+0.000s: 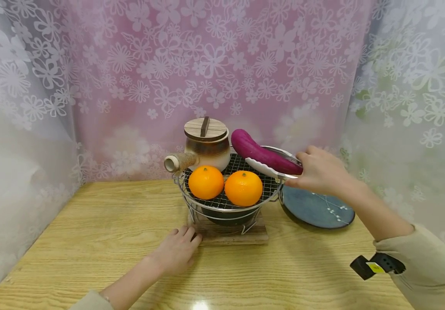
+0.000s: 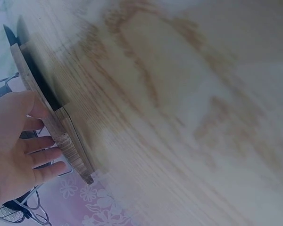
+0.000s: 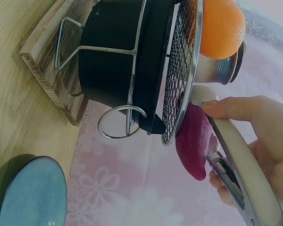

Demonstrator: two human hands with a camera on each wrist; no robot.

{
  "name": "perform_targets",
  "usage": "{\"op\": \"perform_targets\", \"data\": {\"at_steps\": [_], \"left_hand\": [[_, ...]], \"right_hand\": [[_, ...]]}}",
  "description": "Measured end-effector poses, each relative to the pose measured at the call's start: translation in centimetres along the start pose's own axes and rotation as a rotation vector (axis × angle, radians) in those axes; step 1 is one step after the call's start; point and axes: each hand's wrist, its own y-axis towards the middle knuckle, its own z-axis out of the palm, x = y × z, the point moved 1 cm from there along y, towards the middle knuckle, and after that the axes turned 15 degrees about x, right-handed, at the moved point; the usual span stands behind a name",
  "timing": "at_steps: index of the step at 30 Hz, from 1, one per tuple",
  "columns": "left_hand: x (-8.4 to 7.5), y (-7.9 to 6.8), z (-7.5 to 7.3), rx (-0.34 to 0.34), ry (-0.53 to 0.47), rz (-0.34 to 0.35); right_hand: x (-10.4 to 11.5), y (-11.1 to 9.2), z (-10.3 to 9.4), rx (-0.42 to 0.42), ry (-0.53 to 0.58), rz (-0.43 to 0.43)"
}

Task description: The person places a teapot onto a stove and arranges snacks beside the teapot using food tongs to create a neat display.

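Observation:
My right hand grips a pair of tongs, its thumb pressed on one pale arm. Between the tongs' jaws lies a long purple vegetable, perhaps a sweet potato, held over the right side of the round wire grill. Two oranges sit at the grill's front, with a clay pot with a wooden lid behind them. Low at the front left, my left hand rests its fingers against the edge of the wooden base board under the stove.
A blue-grey plate with a white branch pattern lies right of the stove. The black stove bowl stands in a wire frame on the board. The pot's handle sticks out to the left. Flowered curtains close off the back and sides.

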Motion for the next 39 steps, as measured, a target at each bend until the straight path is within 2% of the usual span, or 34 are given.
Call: {"op": "perform_targets", "data": {"at_steps": [27,39], "left_hand": [[-0.1,0.1,0.0,-0.011,0.006,-0.002],[-0.1,0.1,0.1,0.000,0.010,-0.004]], "right_hand": [[2.4,0.6,-0.5,0.032,-0.073,0.031],[3.8,0.8,-0.9,0.103,-0.106,0.071]]}}
